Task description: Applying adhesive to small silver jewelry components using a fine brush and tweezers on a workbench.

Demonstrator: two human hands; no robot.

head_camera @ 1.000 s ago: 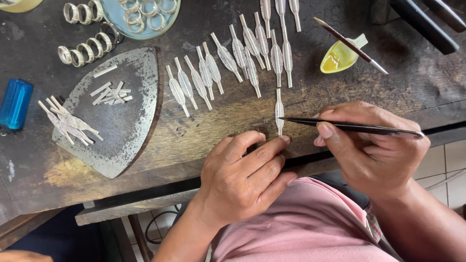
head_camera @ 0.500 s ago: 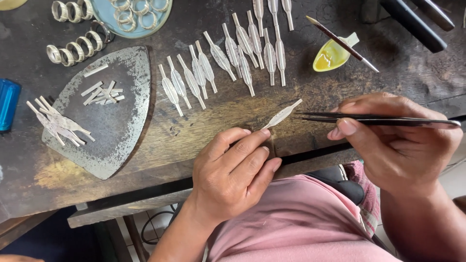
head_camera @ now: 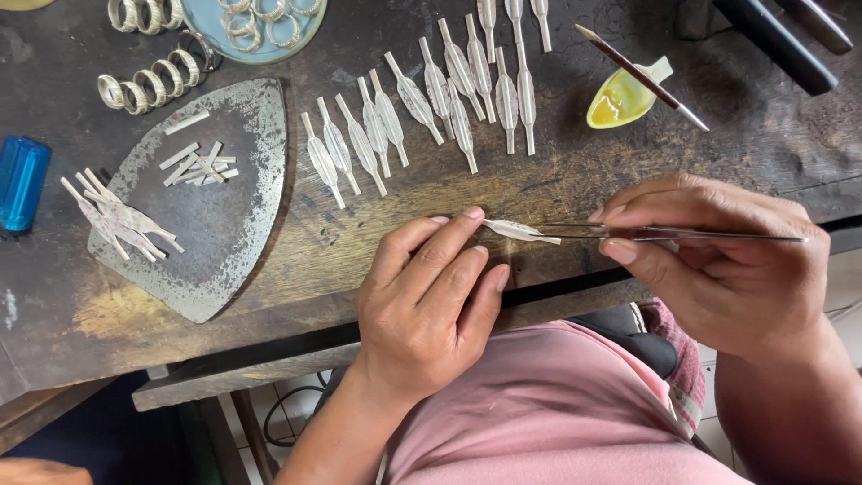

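My right hand (head_camera: 723, 260) grips long metal tweezers (head_camera: 682, 234) that point left and pinch the tip of a small silver leaf-shaped piece (head_camera: 519, 231). This piece lies level over the wooden bench near its front edge. My left hand (head_camera: 429, 301) rests flat on the bench, its index fingertip touching the left end of the piece. A row of several similar silver pieces (head_camera: 431, 99) lies on the bench behind the hands.
A grey triangular metal plate (head_camera: 220, 216) at the left carries small strips (head_camera: 197, 162) and a bundle of silver pieces (head_camera: 117, 216). Silver rings (head_camera: 148, 81) and a blue dish of rings (head_camera: 265, 22) lie beyond it. A blue lighter (head_camera: 22, 180) is far left, a yellow dish with a brush (head_camera: 628, 90) at right.
The silver piece was picked up from upright on the bench and turned level, now held between the tweezers and my left fingertip. Both hands shifted slightly right.
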